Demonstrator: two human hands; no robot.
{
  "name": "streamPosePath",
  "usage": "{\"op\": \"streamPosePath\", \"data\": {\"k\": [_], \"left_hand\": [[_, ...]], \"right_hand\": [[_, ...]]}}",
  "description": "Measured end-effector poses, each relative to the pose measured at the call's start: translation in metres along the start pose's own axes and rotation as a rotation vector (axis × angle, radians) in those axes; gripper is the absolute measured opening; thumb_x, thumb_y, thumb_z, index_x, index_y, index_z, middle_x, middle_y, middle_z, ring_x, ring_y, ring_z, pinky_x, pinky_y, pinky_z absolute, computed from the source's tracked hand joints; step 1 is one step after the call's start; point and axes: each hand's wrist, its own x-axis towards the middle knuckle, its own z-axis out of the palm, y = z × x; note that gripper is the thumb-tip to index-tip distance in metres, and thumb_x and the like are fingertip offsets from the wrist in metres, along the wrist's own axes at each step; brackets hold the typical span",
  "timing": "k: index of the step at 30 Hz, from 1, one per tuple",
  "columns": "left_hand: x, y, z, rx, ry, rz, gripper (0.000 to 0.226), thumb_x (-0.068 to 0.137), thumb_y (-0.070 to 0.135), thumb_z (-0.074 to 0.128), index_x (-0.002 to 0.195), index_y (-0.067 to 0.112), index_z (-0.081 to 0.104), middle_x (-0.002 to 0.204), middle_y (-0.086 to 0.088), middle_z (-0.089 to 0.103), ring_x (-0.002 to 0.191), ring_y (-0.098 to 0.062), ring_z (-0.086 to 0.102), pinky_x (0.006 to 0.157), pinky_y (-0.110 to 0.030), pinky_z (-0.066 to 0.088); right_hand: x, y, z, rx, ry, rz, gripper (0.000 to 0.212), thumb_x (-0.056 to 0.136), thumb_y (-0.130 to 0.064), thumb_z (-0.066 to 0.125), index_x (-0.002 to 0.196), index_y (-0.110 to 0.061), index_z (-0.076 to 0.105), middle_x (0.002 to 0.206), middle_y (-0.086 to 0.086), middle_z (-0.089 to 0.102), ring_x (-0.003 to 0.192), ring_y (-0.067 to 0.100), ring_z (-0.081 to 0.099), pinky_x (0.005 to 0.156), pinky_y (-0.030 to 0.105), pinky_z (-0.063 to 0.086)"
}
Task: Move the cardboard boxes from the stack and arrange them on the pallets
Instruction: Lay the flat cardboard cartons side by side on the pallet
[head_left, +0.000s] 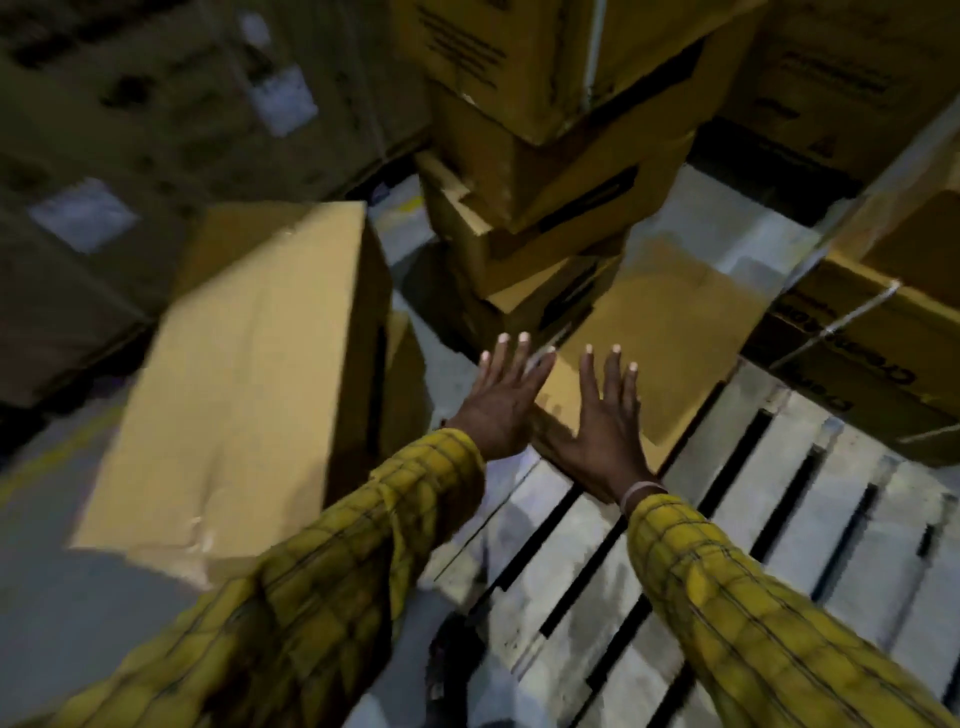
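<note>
Both hands reached forward, fingers straight and spread — grasping nothing. Left hand (501, 402) hovered at near-left corner of flat box (670, 332); right hand (605, 421) lay over that box's near edge, contact unclear. Box sat on far end of pallet (727, 519). Leaning stack (545, 171) stood just behind it. Large box (244, 374) lay tilted on floor (57, 623), left of pallet. Strapped box (862, 338) at right, on pallet. Yellow plaid sleeves (753, 613).
</note>
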Motion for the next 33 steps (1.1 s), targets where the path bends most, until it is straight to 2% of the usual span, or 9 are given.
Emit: {"op": "streamPosePath", "data": {"k": [5,9,13,20,24,26,29,31,33], "left_hand": [[-0.094,-0.026,-0.095,-0.06,0.183,-0.056,0.103,0.091,0.024,0.067,0.163,0.027,-0.007,0.169,-0.011,-0.019,0.154,-0.036,-0.023,0.122,-0.05,-0.011],[-0.157,-0.101,-0.119,-0.115,0.231,-0.215,0.1,0.095,0.036,0.065,0.163,0.028,-0.009,0.169,-0.009,-0.022,0.153,-0.035,-0.024,0.123,-0.053,-0.005],[-0.196,-0.175,-0.109,-0.134,0.239,-0.387,0.096,0.098,0.034,0.063,0.163,0.025,-0.007,0.168,-0.011,-0.022,0.153,-0.038,-0.023,0.125,-0.057,-0.002],[-0.212,-0.28,-0.076,-0.171,0.216,-0.644,0.103,0.093,0.044,0.069,0.164,0.021,-0.002,0.169,-0.019,-0.012,0.153,-0.047,-0.012,0.121,-0.068,0.003],[-0.216,-0.321,-0.063,-0.408,0.208,-0.823,0.124,0.078,0.066,0.075,0.163,0.025,-0.005,0.169,-0.018,-0.015,0.155,-0.044,-0.007,0.12,-0.066,0.006],[-0.22,-0.33,-0.058,-0.654,0.267,-0.847,0.129,0.07,0.068,0.081,0.162,0.027,0.002,0.17,-0.015,0.0,0.155,-0.04,0.012,0.121,-0.057,0.021],[-0.225,-0.328,-0.057,-0.842,0.397,-0.816,0.103,0.062,0.066,0.086,0.146,0.038,0.031,0.143,-0.002,0.054,0.125,-0.031,0.056,0.102,-0.045,0.051],[-0.226,-0.323,-0.062,-0.847,0.429,-0.834,0.094,0.059,0.067,0.086,0.135,0.042,0.037,0.127,0.001,0.063,0.11,-0.029,0.062,0.095,-0.046,0.055],[-0.225,-0.317,-0.067,-0.832,0.433,-0.844,0.089,0.057,0.066,0.087,0.128,0.039,0.04,0.119,0.001,0.065,0.105,-0.03,0.063,0.092,-0.047,0.057]], "right_hand": [[-0.013,-0.12,-0.03,0.074,-0.005,-0.167,0.114,0.088,-0.039,0.076,0.166,-0.026,-0.006,0.171,0.004,-0.024,0.157,0.034,-0.023,0.126,0.06,0.01],[-0.016,-0.208,-0.003,0.063,-0.057,-0.286,0.112,0.091,-0.049,0.072,0.166,-0.025,-0.007,0.171,0.005,-0.022,0.157,0.034,-0.023,0.129,0.054,0.001],[-0.004,-0.277,0.049,0.047,-0.148,-0.268,0.108,0.095,-0.053,0.065,0.165,-0.029,-0.013,0.17,0.001,-0.028,0.155,0.029,-0.027,0.129,0.053,0.001],[0.03,-0.322,0.138,0.033,-0.274,-0.127,0.103,0.096,-0.052,0.064,0.164,-0.034,-0.012,0.168,0.001,-0.032,0.155,0.03,-0.027,0.129,0.054,0.003],[0.033,-0.324,0.161,-0.006,-0.156,-0.071,0.11,0.09,-0.057,0.068,0.166,-0.03,-0.007,0.167,0.008,-0.034,0.154,0.03,-0.031,0.128,0.055,-0.001],[0.032,-0.324,0.164,0.021,-0.085,0.03,0.121,0.082,-0.067,0.071,0.165,-0.029,-0.009,0.166,0.007,-0.036,0.154,0.031,-0.031,0.127,0.056,-0.006],[0.028,-0.317,0.163,0.243,-0.082,0.27,0.142,0.07,-0.073,0.08,0.162,-0.031,-0.02,0.172,0.004,-0.021,0.16,0.033,-0.003,0.125,0.052,0.015],[0.027,-0.311,0.16,0.37,-0.07,0.322,0.144,0.066,-0.068,0.086,0.163,-0.032,-0.013,0.173,0.002,0.009,0.155,0.032,0.025,0.12,0.046,0.033],[0.028,-0.307,0.156,0.454,-0.008,0.329,0.132,0.059,-0.063,0.091,0.16,-0.035,0.011,0.16,-0.001,0.038,0.142,0.028,0.045,0.114,0.046,0.044]]}}
